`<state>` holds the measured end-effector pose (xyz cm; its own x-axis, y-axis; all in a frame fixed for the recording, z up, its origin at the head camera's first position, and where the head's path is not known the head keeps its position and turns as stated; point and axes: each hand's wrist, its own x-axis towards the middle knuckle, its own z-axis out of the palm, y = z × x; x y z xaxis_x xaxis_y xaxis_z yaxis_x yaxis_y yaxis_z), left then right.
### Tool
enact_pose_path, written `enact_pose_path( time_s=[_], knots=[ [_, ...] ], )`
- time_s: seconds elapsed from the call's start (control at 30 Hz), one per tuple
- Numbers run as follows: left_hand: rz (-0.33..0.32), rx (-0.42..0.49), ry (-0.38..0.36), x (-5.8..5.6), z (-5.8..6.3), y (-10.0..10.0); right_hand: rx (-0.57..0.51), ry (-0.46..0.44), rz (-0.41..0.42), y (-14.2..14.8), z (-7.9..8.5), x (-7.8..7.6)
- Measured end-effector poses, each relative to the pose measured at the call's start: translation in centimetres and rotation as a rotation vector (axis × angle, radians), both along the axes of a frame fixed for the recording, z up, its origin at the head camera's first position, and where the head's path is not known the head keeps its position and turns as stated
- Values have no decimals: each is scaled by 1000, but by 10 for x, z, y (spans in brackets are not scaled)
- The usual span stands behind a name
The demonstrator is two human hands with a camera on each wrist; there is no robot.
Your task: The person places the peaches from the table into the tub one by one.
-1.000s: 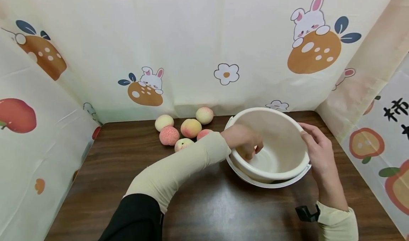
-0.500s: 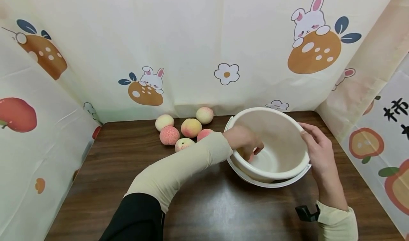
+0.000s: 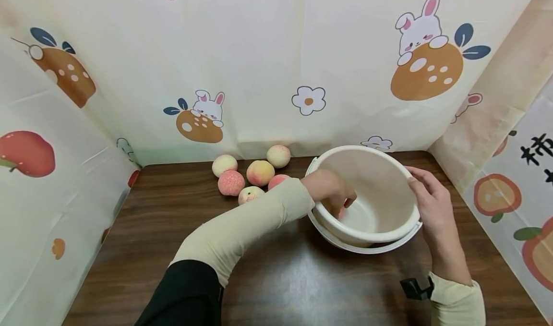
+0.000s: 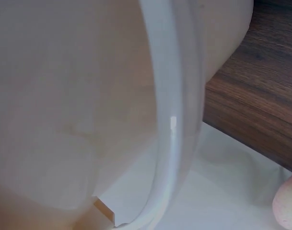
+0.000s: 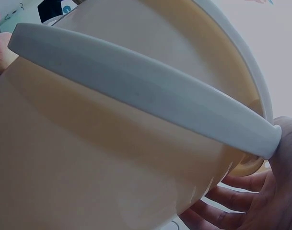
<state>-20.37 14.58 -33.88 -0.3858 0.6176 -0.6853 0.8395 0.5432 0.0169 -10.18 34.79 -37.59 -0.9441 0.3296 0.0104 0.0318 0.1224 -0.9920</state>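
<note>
Right grip (image 3: 432, 200) clasps the bucket (image 3: 386, 191), probably light, stiff, aptly by its rim; left of this hold, left grip (image 3: 331, 189) curls round a peach (image 3: 341, 213)

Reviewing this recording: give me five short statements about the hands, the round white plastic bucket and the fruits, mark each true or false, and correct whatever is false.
1. The bare left hand reaches into the round white plastic bucket. True.
2. Six round pink-and-yellow peach-like fruits are visible on the dark brown wood-grain table. True.
3. The bare right hand rests on the fruits. False: it holds the bucket's right side.
4. The curved white handle stands upright over the bucket. False: it hangs low along the near side.
5. In the head view, those six fruits lie left of the bucket. True.
</note>
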Motion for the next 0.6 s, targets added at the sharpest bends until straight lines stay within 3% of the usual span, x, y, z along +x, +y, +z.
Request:
enact_pose_path(
  time_s=[0.37,0.6],
  knots=[
    [15,-1,-39,-2,3,1,-35,21,6,1,-2,1],
    [31,67,-35,1,10,-5,-33,16,6,0,-1,1]
  ],
)
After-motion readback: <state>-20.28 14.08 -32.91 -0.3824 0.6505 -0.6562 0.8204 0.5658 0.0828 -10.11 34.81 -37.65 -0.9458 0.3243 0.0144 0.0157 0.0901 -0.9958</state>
